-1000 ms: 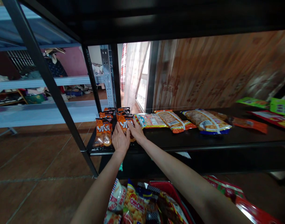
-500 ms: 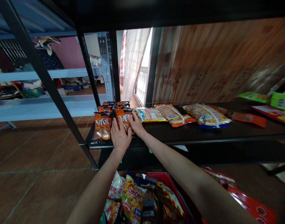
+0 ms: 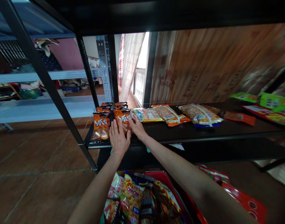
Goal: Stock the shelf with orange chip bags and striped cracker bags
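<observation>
An orange-and-black snack bag [image 3: 121,114] stands upright at the left end of the black shelf, with more of the same kind behind it. My left hand [image 3: 119,138] lies against its front and left side, fingers stretched out and apart. At the bag's right edge, my right hand [image 3: 137,127] touches it with extended fingers; some fingertips are hidden against the bag. Just left of my hands, a matching snack bag [image 3: 101,126] leans at the front of its own row.
Several snack packets lie flat along the shelf [image 3: 151,132], including a blue-edged bag [image 3: 200,115] and green packets [image 3: 276,101]. Below, a red basket [image 3: 164,176] is filled with snack bags. A black post [image 3: 53,90] rises at the left. Red packages [image 3: 244,199] lie lower right.
The view has shifted slightly, so the shelf goods sit a little further left. Both hands remain at the orange bag, the right one slightly lower along its edge.
</observation>
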A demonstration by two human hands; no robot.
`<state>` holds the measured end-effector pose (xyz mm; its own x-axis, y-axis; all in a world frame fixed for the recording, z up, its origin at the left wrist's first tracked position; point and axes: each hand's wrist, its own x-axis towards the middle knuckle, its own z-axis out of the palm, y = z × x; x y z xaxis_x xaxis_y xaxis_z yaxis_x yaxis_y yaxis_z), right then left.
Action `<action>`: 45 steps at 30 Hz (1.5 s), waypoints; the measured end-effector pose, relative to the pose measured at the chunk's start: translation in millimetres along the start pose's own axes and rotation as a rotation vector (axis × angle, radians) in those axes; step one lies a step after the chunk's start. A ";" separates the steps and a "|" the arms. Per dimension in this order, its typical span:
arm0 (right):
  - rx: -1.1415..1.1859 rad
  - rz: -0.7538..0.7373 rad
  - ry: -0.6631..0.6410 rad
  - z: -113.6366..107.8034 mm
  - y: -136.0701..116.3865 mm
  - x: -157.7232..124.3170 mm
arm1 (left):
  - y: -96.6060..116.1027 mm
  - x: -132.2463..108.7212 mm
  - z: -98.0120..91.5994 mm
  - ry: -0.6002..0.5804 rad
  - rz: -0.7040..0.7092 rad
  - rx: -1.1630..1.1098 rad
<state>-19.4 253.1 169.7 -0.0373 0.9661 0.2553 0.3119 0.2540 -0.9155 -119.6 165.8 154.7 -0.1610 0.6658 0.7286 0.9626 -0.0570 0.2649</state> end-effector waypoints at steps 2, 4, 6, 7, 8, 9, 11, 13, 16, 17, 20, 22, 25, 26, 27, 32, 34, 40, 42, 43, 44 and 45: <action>-0.015 0.045 -0.008 -5.0 -5.5 -5.5 | 0.8 -2.4 -1.2 0.014 0.013 -0.016; -0.021 0.064 -0.023 -8.8 -9.7 -10.4 | 3.0 -5.2 -3.6 0.034 0.039 -0.045; -0.037 0.060 -0.029 -11.8 -11.7 -14.0 | 7.0 -9.3 -8.6 0.054 0.078 -0.089; -0.055 0.046 -0.029 -13.4 -11.9 -15.2 | 9.6 -12.3 -12.2 0.065 0.100 -0.115; -0.084 0.025 -0.030 -15.5 -11.5 -15.8 | 12.3 -16.1 -16.5 0.076 0.127 -0.145; -0.124 -0.013 -0.024 -18.4 -10.5 -15.8 | 15.1 -20.7 -21.4 0.084 0.157 -0.178; -0.261 -0.156 0.002 -27.2 -7.2 -13.2 | 19.9 -32.2 -32.2 0.090 0.223 -0.247; -0.467 -0.322 0.041 -39.8 -2.7 -6.5 | 23.4 -45.1 -42.3 0.075 0.281 -0.308; -0.794 -0.351 0.018 -59.9 3.0 9.1 | 27.2 -59.8 -51.5 0.045 0.334 -0.359; -0.876 -0.313 -0.024 -65.2 3.7 14.5 | 28.8 -62.0 -52.2 0.040 0.345 -0.370; -1.052 -0.283 -0.155 -76.5 2.0 25.9 | 35.6 -59.0 -47.9 0.033 0.371 -0.397; -1.120 -0.336 -0.192 -82.8 -1.0 28.0 | 42.1 -51.2 -41.7 0.016 0.374 -0.421; -1.169 -0.424 -0.211 -96.3 -2.6 25.9 | 54.0 -38.4 -32.1 -0.025 0.358 -0.448; -1.180 -0.448 -0.210 -102.0 -1.7 24.6 | 58.1 -34.9 -29.4 -0.040 0.353 -0.453; -1.191 -0.468 -0.208 -108.1 -0.2 23.2 | 62.1 -32.1 -27.0 -0.055 0.350 -0.458; -1.162 -0.588 -0.206 -142.6 13.5 16.7 | 75.3 -28.5 -17.5 -0.122 0.334 -0.476; -1.137 -0.608 -0.217 -158.4 20.0 16.0 | 76.7 -31.9 -14.3 -0.148 0.329 -0.470; -1.147 -0.577 -0.227 -209.9 44.5 25.3 | 73.0 -50.6 -11.0 -0.200 0.363 -0.482; -1.105 -0.615 -0.255 -227.1 54.0 28.8 | 68.8 -58.2 -14.1 -0.220 0.381 -0.489; -1.079 -0.636 -0.269 -235.3 58.6 30.1 | 66.0 -62.6 -16.4 -0.233 0.389 -0.494; -1.053 -0.655 -0.280 -242.9 62.8 30.9 | 62.7 -67.4 -19.1 -0.245 0.395 -0.498; -1.031 -0.671 -0.289 -249.6 66.7 31.5 | 58.9 -72.8 -21.9 -0.257 0.398 -0.500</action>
<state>237.3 289.1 194.2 -0.6396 0.6692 0.3781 0.7399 0.6693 0.0670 -55.9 97.6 131.2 0.3001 0.6752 0.6738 0.7118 -0.6287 0.3130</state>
